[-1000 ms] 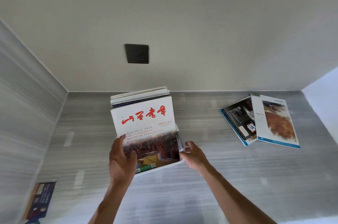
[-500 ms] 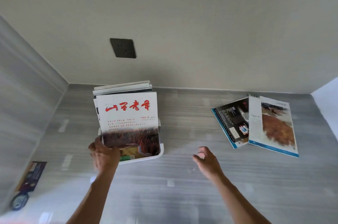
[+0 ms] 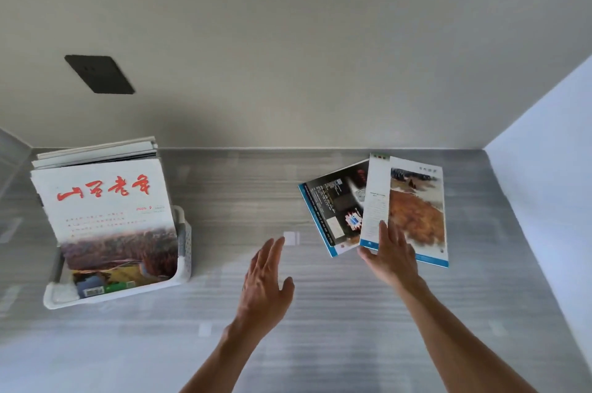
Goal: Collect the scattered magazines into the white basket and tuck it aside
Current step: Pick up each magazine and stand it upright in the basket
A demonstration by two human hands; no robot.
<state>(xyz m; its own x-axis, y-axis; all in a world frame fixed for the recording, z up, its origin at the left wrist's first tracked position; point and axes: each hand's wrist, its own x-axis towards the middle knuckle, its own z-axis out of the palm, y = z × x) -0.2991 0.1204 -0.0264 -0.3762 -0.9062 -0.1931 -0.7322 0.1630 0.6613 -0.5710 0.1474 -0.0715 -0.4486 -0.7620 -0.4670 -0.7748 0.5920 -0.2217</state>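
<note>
The white basket (image 3: pixel 184 251) stands at the left of the grey surface with several magazines upright in it. The front magazine (image 3: pixel 105 200) has a white cover with red characters. Two loose magazines lie flat at the right: a dark-covered one (image 3: pixel 336 210), and overlapping its right side a white one with a brown landscape (image 3: pixel 413 213). My right hand (image 3: pixel 389 254) lies spread on the near edge of the landscape magazine, fingers flat. My left hand (image 3: pixel 266 280) hovers open over the bare surface between the basket and the loose magazines, holding nothing.
A back wall carries a dark socket plate (image 3: pixel 99 73). A grey side wall closes the left, a pale wall (image 3: pixel 544 187) closes the right. Small white tape marks (image 3: pixel 291 238) dot the surface.
My left hand let go of the basket and moved right. My right hand reached right onto the landscape magazine. The view swung right, so the basket now sits far left.
</note>
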